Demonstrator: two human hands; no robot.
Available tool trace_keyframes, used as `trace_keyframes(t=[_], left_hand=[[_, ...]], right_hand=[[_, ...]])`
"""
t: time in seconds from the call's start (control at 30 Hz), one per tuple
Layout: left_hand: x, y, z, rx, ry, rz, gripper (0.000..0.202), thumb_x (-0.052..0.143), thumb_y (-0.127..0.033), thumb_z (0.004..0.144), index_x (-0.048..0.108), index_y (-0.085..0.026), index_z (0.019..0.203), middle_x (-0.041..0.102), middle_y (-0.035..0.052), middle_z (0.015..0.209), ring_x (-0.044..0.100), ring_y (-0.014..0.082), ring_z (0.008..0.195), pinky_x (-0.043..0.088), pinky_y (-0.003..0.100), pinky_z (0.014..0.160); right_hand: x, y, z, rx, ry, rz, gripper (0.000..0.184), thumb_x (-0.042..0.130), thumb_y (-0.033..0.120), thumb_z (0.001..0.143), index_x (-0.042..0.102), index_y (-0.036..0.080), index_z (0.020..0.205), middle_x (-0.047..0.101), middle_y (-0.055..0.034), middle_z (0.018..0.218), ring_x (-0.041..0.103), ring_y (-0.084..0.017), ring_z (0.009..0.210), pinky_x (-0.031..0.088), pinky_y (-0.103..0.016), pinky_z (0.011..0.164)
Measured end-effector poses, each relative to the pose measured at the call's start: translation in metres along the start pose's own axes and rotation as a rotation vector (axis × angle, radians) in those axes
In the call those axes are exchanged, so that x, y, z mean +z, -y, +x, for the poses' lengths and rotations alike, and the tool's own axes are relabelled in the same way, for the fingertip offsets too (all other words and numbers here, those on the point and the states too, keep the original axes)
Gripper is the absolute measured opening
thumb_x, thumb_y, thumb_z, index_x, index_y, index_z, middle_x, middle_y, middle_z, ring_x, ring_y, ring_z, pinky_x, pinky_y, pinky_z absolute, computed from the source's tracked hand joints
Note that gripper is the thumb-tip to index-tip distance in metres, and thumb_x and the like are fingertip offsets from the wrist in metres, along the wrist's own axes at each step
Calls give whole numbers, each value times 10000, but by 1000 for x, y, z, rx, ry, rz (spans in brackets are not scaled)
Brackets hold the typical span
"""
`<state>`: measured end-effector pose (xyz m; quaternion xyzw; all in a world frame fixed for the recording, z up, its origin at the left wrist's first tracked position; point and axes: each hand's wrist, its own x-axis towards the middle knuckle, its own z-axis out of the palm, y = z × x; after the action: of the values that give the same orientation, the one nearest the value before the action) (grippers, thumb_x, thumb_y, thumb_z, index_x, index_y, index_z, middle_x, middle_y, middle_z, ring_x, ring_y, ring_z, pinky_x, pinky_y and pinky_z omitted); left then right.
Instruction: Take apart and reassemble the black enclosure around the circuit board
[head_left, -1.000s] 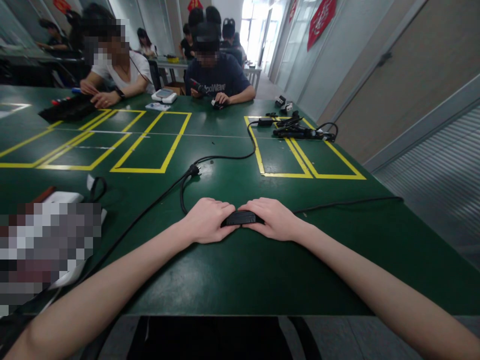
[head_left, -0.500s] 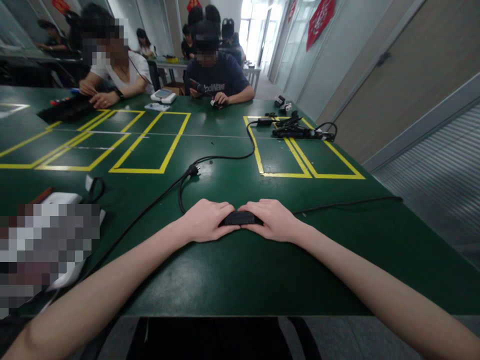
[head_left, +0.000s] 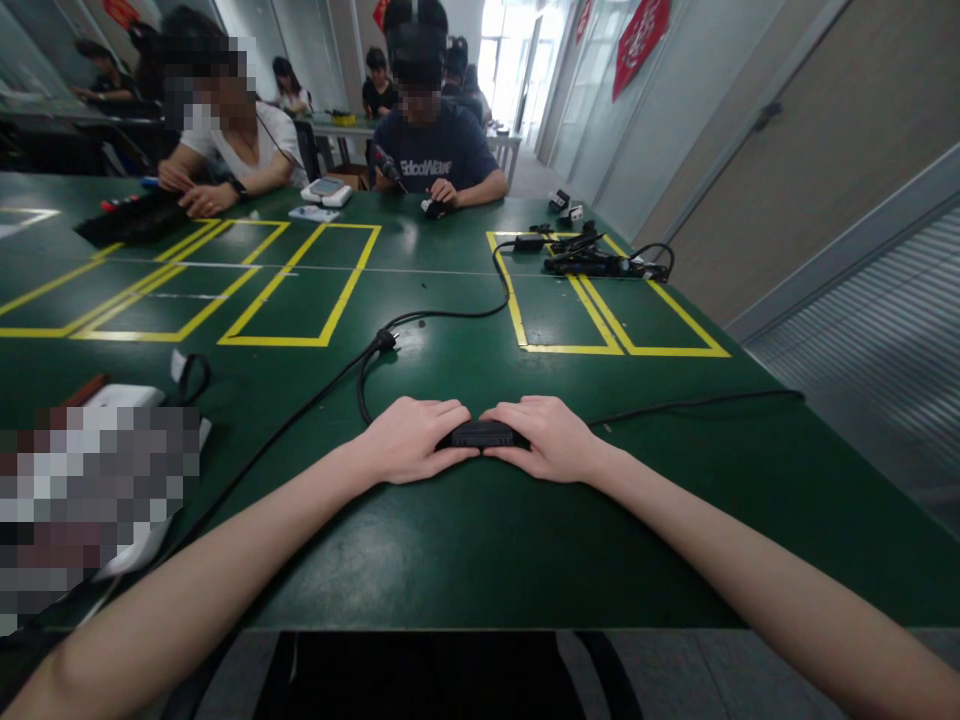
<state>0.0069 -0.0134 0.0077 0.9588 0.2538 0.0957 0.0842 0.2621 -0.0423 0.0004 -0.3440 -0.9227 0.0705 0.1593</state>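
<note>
A black power adapter (head_left: 482,434) lies low over the table between my hands, its middle showing and its ends covered by fingers. My left hand (head_left: 415,440) is closed around its left end, thumb along the near side. From the other side, my right hand (head_left: 545,438) grips the right end in much the same way. One black cord (head_left: 690,402) runs out past my right hand across the table. Another cord (head_left: 361,385) curves up beyond my left hand toward a black plug (head_left: 386,341) with metal prongs.
Bundled black cables and adapters (head_left: 600,262) lie at the far right on the green table (head_left: 450,560), among yellow tape outlines. Two people sit across, one holding a screwdriver-like tool (head_left: 390,168). A white device (head_left: 326,191) is near them. Blurred white items (head_left: 124,397) sit at left.
My hands stay almost still on the adapter, which tilts very slightly. The co-worker across the table has raised their head and the tool in their hand a little.
</note>
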Motion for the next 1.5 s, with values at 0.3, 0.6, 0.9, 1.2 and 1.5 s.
trace_keyframes(t=[0.3,0.6,0.9,1.2,1.5], left_hand=[[1,0,0,22,-86,50,369,506,-494,1054,615,-185,1223,732,76,1070,713,217,944,518,295,767],[1,-4,-1,38,-128,74,342,525,-440,1053,654,-164,1210,747,115,1055,700,248,987,535,356,861],[1,-22,1,-213,-12,-48,379,521,-563,1047,572,-191,1101,745,71,995,738,255,889,550,335,746],[5,-19,4,-123,5,155,342,523,-488,1067,543,-156,1148,662,110,1040,681,283,970,548,385,843],[1,-14,3,-45,-51,153,364,612,-470,1022,567,-159,1204,694,114,1085,685,284,1034,521,389,888]], right_hand=[[0,1,-1,11,-29,-50,326,537,454,1063,664,167,1154,740,-73,893,664,-212,729,432,-319,718],[7,-7,-4,-36,-68,-139,380,498,446,1078,662,162,1270,738,-80,936,682,-190,718,454,-296,659],[3,-8,-10,-129,-121,-254,449,362,273,1092,633,184,1439,738,-154,1228,721,-215,900,542,-328,756],[-3,-3,-2,-46,-111,170,444,650,399,967,613,176,1348,751,-122,1204,726,-242,1004,566,-346,851],[-4,2,1,294,-56,440,288,587,381,1013,723,170,1154,700,-2,735,567,-137,584,421,-256,578]])
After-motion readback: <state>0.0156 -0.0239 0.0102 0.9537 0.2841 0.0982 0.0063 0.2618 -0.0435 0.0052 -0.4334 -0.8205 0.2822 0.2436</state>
